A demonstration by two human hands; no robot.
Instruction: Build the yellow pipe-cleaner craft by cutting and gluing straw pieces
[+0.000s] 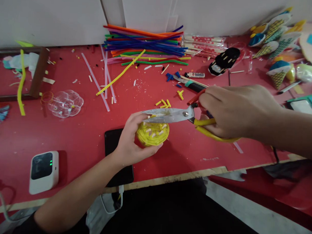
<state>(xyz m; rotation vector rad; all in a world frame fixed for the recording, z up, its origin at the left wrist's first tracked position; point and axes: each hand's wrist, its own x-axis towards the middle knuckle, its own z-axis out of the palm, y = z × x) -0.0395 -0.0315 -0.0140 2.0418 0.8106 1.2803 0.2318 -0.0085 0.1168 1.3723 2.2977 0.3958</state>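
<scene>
My left hand (pixel 131 140) is closed around a round yellow coil (pixel 153 134), which looks wound from fuzzy pipe cleaner and has several short pale sticks poking out of it. In my right hand (pixel 230 106) is a pair of scissors (pixel 171 115) with red and yellow handles. Their blades lie across the far rim of the coil, close to my left fingers; whether they touch it I cannot tell. Short yellow cut pieces (pixel 163 103) are scattered just beyond the blades.
Pipe cleaners (pixel 145 43) in many colours are piled at the back. Pliers (pixel 190 83), a black fuzzy piece (pixel 224 60) and paper-cone decorations (pixel 279 36) lie to the right. A black phone (pixel 114 143) is under my left wrist. Leftward are a clear flower-shaped dish (pixel 66 103) and a white device (pixel 44 171).
</scene>
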